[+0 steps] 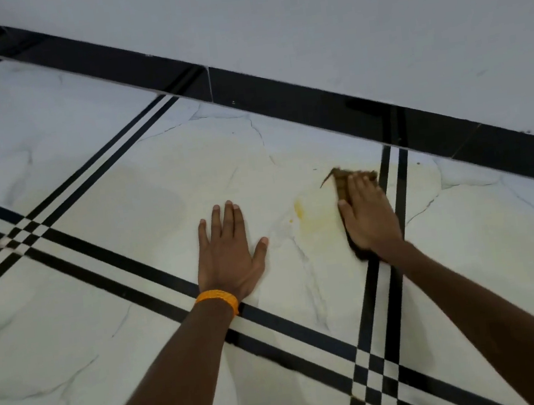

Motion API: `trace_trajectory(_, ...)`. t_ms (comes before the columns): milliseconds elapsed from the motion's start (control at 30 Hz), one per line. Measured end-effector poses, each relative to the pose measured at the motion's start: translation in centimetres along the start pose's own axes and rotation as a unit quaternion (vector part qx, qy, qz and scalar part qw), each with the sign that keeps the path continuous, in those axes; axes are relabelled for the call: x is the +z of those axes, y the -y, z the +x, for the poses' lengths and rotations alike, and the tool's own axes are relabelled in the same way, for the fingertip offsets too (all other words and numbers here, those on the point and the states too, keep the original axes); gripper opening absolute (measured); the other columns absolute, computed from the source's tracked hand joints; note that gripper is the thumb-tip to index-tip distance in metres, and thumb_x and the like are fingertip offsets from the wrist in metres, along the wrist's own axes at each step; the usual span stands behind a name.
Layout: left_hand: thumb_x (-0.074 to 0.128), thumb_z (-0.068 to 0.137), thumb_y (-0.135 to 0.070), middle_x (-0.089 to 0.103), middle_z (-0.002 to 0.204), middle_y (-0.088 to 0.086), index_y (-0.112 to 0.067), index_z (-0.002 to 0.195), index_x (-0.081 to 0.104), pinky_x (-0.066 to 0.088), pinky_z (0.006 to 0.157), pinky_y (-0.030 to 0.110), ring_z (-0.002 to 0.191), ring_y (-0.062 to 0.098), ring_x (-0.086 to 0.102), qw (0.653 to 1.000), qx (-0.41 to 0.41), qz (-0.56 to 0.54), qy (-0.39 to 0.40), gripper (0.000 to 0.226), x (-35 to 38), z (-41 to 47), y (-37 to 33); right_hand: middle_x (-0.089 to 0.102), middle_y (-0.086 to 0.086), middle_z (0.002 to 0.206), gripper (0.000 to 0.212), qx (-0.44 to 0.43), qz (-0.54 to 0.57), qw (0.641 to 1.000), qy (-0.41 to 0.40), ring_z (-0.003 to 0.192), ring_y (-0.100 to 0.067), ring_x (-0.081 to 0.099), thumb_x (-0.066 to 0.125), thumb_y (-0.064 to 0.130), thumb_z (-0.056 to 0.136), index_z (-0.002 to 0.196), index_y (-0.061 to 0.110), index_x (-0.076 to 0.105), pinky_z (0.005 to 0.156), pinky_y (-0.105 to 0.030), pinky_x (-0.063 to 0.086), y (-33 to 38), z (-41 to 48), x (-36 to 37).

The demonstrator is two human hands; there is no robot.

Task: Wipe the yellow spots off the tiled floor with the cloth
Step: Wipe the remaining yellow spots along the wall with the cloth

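Observation:
A brown cloth (341, 182) lies on the white marbled floor tile (144, 197), mostly hidden under my right hand (369, 217), which presses flat on it beside a double black stripe. Just left of the cloth, yellow spots (299, 210) and a faint yellow smear (318, 224) mark the tile. My left hand (228, 254) rests flat on the floor with fingers spread, empty, left of the spots; an orange band circles its wrist.
Double black stripes (394, 207) cross the floor and meet at a checkered crossing (17, 237) on the left and another at the lower right. A black skirting (280, 99) runs along the white wall (338, 25) behind.

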State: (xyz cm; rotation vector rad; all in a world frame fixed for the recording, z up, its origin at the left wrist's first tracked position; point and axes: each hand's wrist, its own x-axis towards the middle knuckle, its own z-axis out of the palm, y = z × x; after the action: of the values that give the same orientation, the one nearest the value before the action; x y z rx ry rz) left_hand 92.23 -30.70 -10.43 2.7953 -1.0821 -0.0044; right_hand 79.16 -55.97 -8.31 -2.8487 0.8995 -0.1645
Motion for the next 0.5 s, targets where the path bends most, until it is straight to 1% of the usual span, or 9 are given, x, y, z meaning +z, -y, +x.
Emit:
trace_trajectory(67,0.006,0.092,-0.063,0.003,0.166,0.01,-0.007,0.158,0.004,0.005,0.123,0.051,0.154,0.028,-0.001,1.0,-0.001,0.003,0.004,0.086,0.1,-0.1,0.0,0.017,-0.018,0.167,0.069,0.127,0.001,0.992,-0.001,0.155,-0.032,0.013,0.015,0.043,0.104,0.159,0.001,0.014,0.127,-0.047,0.009,1.7,4.7,0.5)
trace_trajectory(100,0.006,0.093,-0.063,0.003,0.167,0.01,-0.007,0.158,0.003,0.005,0.123,0.051,0.154,0.028,-0.001,1.0,-0.002,0.002,0.004,0.086,0.1,0.0,-0.1,0.017,-0.019,0.167,0.067,0.14,-0.001,0.99,-0.003,0.155,-0.033,0.013,0.017,0.04,0.105,0.159,0.001,0.013,0.127,-0.047,0.007,3.7,6.3,0.8)
trace_trajectory(133,0.007,0.093,-0.063,0.002,0.167,0.009,-0.007,0.158,0.003,0.005,0.123,0.051,0.154,0.028,-0.002,1.0,-0.001,0.003,0.004,0.085,0.1,-0.1,-0.1,0.02,-0.019,0.166,0.065,0.113,0.0,0.994,-0.004,0.155,-0.033,0.015,0.019,0.037,0.105,0.16,0.001,0.014,0.127,-0.047,0.006,6.1,7.1,1.3)
trace_trajectory(167,0.007,0.093,-0.063,0.002,0.167,0.009,-0.008,0.158,0.003,0.004,0.123,0.051,0.154,0.027,-0.002,1.0,0.0,0.003,0.005,0.085,0.1,0.0,-0.1,0.022,-0.018,0.166,0.064,0.049,0.004,0.999,0.0,0.154,-0.031,0.016,0.02,0.036,0.106,0.16,0.003,0.015,0.127,-0.046,0.005,8.5,7.1,1.7)
trace_trajectory(233,0.007,0.093,-0.062,0.003,0.167,0.009,-0.008,0.158,0.005,0.005,0.123,0.051,0.154,0.027,-0.002,1.0,-0.002,0.005,0.009,0.085,0.0,0.2,-0.1,0.015,-0.01,0.169,0.065,-0.094,-0.007,0.995,0.04,0.156,-0.024,0.01,0.015,0.042,0.106,0.161,0.008,0.013,0.127,-0.04,0.003,11.9,3.8,2.0)
trace_trajectory(300,0.006,0.092,-0.063,0.004,0.167,0.009,-0.008,0.158,0.006,0.006,0.123,0.051,0.154,0.027,-0.001,1.0,-0.004,0.005,0.007,0.085,-0.1,0.2,-0.1,0.008,-0.003,0.17,0.069,-0.178,0.003,0.981,0.074,0.157,-0.018,0.003,0.007,0.049,0.103,0.162,0.013,0.01,0.127,-0.037,0.002,11.0,-0.5,1.6)
trace_trajectory(333,0.006,0.092,-0.062,0.004,0.167,0.009,-0.008,0.158,0.007,0.006,0.123,0.052,0.154,0.027,0.0,1.0,-0.002,0.007,0.005,0.085,-0.1,0.1,-0.1,0.009,-0.002,0.17,0.071,-0.19,0.013,0.979,0.071,0.157,-0.017,0.003,0.006,0.051,0.102,0.162,0.014,0.01,0.128,-0.039,0.005,9.2,-2.0,1.3)
trace_trajectory(433,0.005,0.091,-0.062,0.002,0.167,0.009,-0.007,0.158,0.003,0.005,0.123,0.051,0.154,0.028,-0.002,1.0,-0.005,0.004,0.007,0.086,0.0,0.1,-0.1,0.019,-0.01,0.168,0.073,-0.11,0.006,0.994,0.029,0.156,-0.027,0.014,0.01,0.051,0.102,0.16,0.008,0.018,0.126,-0.043,0.014,3.4,-1.1,0.7)
trace_trajectory(500,0.005,0.092,-0.062,0.002,0.167,0.009,-0.007,0.157,0.002,0.004,0.123,0.051,0.154,0.027,-0.002,1.0,-0.004,0.008,0.01,0.086,0.1,0.1,-0.1,0.018,-0.015,0.168,0.071,-0.012,-0.018,1.0,0.013,0.155,-0.031,0.015,0.011,0.047,0.104,0.159,0.003,0.016,0.126,-0.043,0.011,2.5,2.2,0.8)
